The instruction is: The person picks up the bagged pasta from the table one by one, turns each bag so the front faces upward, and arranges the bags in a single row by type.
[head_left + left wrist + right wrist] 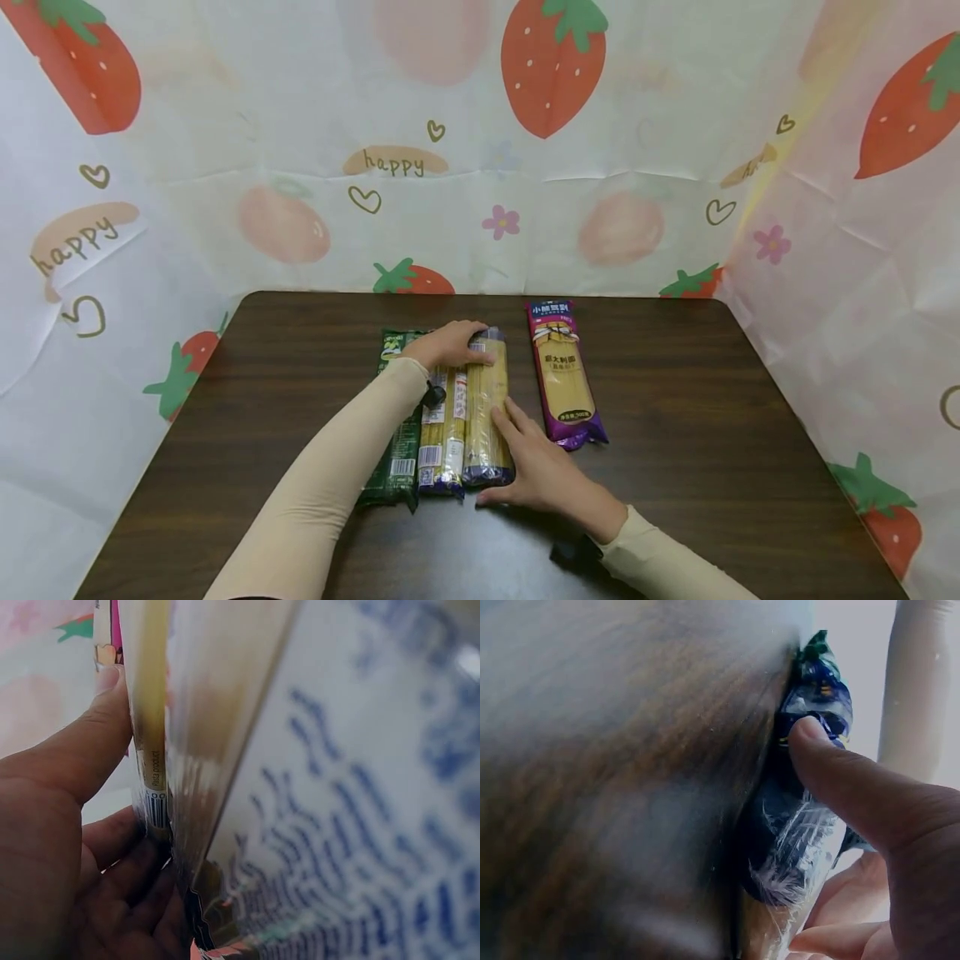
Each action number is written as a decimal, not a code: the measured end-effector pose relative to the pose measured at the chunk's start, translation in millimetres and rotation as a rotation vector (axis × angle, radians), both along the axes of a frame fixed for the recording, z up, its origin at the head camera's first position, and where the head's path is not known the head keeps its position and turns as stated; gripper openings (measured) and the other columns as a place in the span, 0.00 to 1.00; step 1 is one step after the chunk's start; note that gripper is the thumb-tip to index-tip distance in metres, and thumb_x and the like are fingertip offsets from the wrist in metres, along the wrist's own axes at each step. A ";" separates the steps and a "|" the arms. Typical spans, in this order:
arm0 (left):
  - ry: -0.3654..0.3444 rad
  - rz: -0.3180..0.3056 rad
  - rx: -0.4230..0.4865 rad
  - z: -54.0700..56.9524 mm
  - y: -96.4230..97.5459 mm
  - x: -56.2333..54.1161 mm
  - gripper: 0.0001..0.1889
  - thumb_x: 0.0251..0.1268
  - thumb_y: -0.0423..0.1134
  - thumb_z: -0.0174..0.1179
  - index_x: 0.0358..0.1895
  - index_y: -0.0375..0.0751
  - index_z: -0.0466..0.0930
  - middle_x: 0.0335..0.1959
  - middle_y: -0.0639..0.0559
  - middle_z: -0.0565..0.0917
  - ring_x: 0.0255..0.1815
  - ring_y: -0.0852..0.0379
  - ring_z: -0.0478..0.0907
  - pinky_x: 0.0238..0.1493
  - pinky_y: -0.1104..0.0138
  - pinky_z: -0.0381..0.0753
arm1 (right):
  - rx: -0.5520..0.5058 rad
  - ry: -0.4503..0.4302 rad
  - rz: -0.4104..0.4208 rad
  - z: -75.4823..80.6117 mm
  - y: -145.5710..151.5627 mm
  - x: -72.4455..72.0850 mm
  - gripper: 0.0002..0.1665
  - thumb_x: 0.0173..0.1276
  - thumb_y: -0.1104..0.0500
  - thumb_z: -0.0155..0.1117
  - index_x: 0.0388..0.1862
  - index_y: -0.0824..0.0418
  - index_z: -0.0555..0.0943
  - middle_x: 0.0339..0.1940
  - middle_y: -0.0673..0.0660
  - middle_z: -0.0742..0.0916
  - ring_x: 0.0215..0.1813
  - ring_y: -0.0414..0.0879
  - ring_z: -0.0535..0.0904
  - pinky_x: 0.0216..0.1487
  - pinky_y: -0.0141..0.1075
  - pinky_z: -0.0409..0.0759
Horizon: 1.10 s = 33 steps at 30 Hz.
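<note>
Three packs of long pasta lie side by side: a green pack (pixel 401 458) on the left, a clear pack with white labels (pixel 442 454) in the middle, a clear pack with a blue end (pixel 487 417) on the right. My left hand (pixel 448 343) reaches over the first two and grips the right pack's far end, thumb and fingers on different sides of it in the left wrist view. My right hand (pixel 543 467) holds that pack's near right corner. Its fingers lie along the side and top, with the thumb (pixel 840 769) at the blue end.
A purple pack of pasta (pixel 566 375) lies apart to the right, slightly slanted. The dark wooden table (pixel 697 433) is bordered at the back and sides by a white curtain (pixel 465 200) printed with strawberries. My left forearm crosses over part of the green pack.
</note>
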<state>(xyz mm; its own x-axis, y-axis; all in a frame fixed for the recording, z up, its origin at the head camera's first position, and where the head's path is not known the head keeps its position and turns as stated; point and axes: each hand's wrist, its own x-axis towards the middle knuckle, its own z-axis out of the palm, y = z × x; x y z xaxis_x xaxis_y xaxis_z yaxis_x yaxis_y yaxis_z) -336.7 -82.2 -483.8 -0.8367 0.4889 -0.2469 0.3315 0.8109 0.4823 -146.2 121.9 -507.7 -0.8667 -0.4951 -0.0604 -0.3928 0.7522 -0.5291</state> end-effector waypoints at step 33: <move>-0.111 -0.024 0.158 -7.8 -18.1 -2.2 0.41 0.78 0.58 0.64 0.86 0.47 0.60 0.82 0.38 0.64 0.73 0.39 0.70 0.68 0.46 0.79 | -0.175 -0.031 0.029 0.3 13.6 -5.3 0.65 0.54 0.52 0.91 0.85 0.64 0.65 0.86 0.72 0.60 0.81 0.66 0.67 0.74 0.54 0.76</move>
<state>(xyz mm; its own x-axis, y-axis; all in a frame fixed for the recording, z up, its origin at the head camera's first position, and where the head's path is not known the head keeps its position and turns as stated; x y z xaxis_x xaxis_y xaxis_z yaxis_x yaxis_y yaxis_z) -338.9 -100.2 -491.5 -0.7963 0.5480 -0.2562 0.2870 0.7151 0.6374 -151.5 135.6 -507.4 -0.8510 -0.5252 0.0023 -0.3944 0.6361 -0.6631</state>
